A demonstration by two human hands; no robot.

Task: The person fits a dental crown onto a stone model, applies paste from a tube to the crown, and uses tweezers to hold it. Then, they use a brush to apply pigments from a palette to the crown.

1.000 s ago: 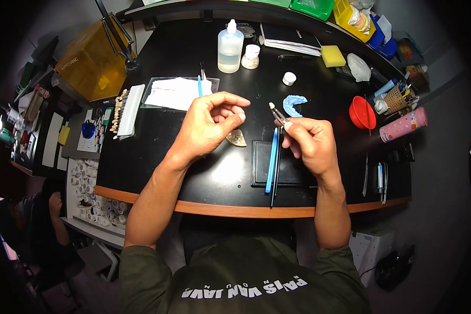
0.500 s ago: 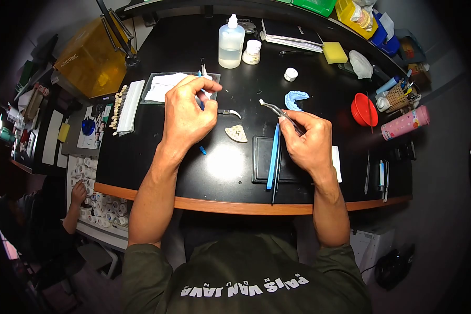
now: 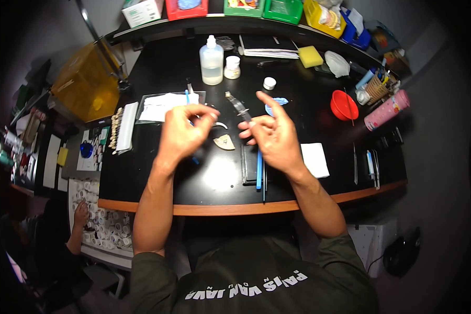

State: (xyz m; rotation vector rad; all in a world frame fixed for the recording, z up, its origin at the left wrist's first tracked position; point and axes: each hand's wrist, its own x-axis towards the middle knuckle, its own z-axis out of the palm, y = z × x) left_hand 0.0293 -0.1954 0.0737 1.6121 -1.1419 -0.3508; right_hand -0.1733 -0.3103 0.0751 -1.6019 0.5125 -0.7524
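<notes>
My left hand (image 3: 183, 132) is closed, thumb and fingers pinched round a slim blue-handled brush (image 3: 187, 95) whose dark tip points away from me. My right hand (image 3: 276, 137) holds dark tweezers (image 3: 240, 109), blurred, between the thumb and lower fingers, with the index finger stretched out. A small cream piece (image 3: 227, 95) is at the tweezers' tip. Between the hands lies a beige wedge-shaped piece (image 3: 224, 142) with a dark mark. A pale curved tool tip (image 3: 221, 125) shows beyond it. Behind my right hand, a blue arch-shaped mould (image 3: 280, 102) is partly hidden.
A clear bottle (image 3: 212, 65), a white jar (image 3: 232, 68) and a small tub (image 3: 269, 83) stand beyond the hands. White tissue (image 3: 159, 107) lies left; a red bowl (image 3: 344, 104) stands right. A blue-handled tool (image 3: 259, 175) lies near the front. Another person's hand (image 3: 81, 213) is far left.
My view has shifted. My right hand has tilted the tweezers and lifted its index finger off them; the cream piece stays at their tip. The left hand still holds the brush.
</notes>
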